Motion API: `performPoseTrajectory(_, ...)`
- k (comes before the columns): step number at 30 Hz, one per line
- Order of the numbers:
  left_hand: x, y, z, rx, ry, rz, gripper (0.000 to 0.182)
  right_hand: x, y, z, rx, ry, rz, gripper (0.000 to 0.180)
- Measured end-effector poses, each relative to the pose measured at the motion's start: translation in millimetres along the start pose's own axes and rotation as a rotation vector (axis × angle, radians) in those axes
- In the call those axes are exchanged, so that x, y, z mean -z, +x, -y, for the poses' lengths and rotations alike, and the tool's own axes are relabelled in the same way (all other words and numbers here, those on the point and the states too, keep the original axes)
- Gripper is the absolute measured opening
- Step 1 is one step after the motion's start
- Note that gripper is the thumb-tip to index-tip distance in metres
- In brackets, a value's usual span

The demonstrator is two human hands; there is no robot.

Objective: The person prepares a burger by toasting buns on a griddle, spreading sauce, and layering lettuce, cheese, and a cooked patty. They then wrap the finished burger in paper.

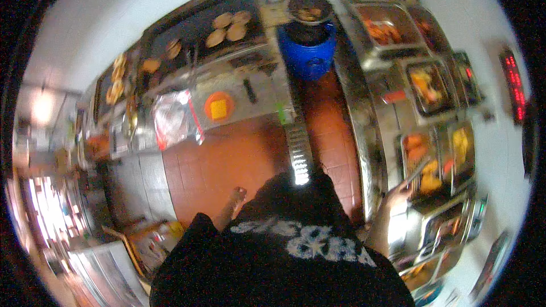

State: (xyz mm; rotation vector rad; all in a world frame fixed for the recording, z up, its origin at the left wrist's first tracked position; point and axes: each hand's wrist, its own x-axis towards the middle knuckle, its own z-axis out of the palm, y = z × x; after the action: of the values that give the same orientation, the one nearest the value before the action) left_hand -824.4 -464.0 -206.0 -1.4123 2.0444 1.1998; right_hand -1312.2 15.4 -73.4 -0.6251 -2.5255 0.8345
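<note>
My right hand (400, 192) grips metal tongs (418, 175), whose far end lies over a tray of yellow food (430, 178) on the right-hand counter. Beside it are orange-red food pieces (415, 148) in a pan. Blur hides whether the tongs touch the food. My left hand (239, 195) hangs low over the tiled floor near my body; its fingers are too blurred to read. On the left counter, an orange plate (232, 101) bears yellow slices that look like cheese, next to a clear plastic bag (172, 117) with a red edge.
A flat griddle (192, 25) at upper left carries several round buns or patties (223, 20). A metal bowl (310, 7) stands above a blue bin (308, 56) between the counters. Several food pans (386, 25) line the right counter. A red-lit display (512, 81) is at far right.
</note>
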Motion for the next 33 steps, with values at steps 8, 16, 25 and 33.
performPoseTrajectory(8,-57,-41,-20,0.052,-0.382,-0.293,0.033,-44,-100,122,0.292,0.418,0.740,0.044)
performPoseTrajectory(16,-6,0,25,0.042,-0.297,-0.339,0.036,-170,-199,405,0.400,0.621,1.143,0.033)
performPoseTrajectory(25,148,-3,185,0.171,-0.793,-0.307,0.028,-241,-278,553,0.018,0.578,1.073,0.026)
performPoseTrajectory(33,208,9,239,0.308,-0.562,-0.167,0.029,-187,-290,565,1.371,-0.090,0.412,0.031)
